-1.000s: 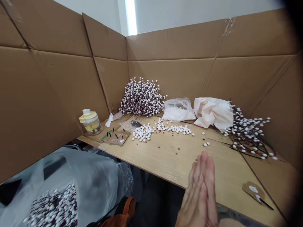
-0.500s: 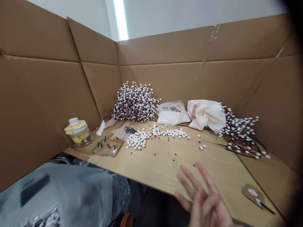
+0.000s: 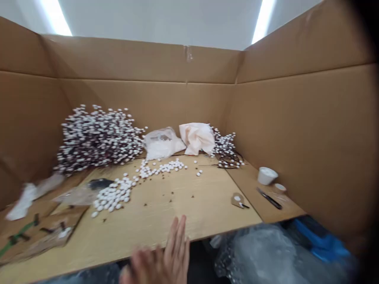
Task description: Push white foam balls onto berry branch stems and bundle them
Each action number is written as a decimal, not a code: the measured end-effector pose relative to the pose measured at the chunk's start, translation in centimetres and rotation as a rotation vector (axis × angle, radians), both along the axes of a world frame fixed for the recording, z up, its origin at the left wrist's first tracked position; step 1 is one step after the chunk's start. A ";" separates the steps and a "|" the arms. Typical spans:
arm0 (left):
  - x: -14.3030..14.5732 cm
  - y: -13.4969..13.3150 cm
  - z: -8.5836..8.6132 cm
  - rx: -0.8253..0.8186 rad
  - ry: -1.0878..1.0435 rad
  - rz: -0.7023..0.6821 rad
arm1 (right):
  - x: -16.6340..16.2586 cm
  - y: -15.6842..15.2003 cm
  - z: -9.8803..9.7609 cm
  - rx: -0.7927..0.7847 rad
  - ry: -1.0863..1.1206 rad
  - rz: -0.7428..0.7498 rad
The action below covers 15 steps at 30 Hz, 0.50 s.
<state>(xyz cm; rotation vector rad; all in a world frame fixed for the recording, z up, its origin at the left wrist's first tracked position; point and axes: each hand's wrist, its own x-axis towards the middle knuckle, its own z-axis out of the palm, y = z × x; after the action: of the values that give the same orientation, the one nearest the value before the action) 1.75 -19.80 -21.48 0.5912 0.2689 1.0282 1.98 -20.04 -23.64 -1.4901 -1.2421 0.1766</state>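
Both of my hands sit at the bottom edge, in front of the wooden tabletop (image 3: pixel 183 205). My right hand (image 3: pixel 177 252) points up and away with its fingers stretched flat and together, holding nothing. My left hand (image 3: pixel 140 268) is just left of it, low and smeared by motion, so its fingers are unclear. Nearest on the table is a scatter of loose white beads (image 3: pixel 114 194). Behind that lies a big bundle of branches with white berries (image 3: pixel 97 134).
Cardboard walls (image 3: pixel 299 130) close in the table. At the back lie a clear bag of beads (image 3: pixel 161 142), a pale crumpled bag (image 3: pixel 197 136) and a smaller berry bundle (image 3: pixel 226 150). A white cup (image 3: pixel 266 175) and black tool (image 3: pixel 269 198) are right. Plastic bags (image 3: pixel 266 252) hang below.
My view has swung to the right, bringing the cup and right wall in. My hands, pressed palm to palm a second ago, have parted and dropped toward the bottom centre.
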 end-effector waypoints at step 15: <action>0.5 1.5 0.6 0.035 -0.457 -0.189 | -0.3 2.2 -3.3 -0.202 0.879 0.426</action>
<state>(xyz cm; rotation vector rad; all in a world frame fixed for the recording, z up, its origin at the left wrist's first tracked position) 2.28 -18.33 -20.91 0.3899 -0.2047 0.9568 1.64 -17.85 -26.93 -1.0744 -0.7949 1.1371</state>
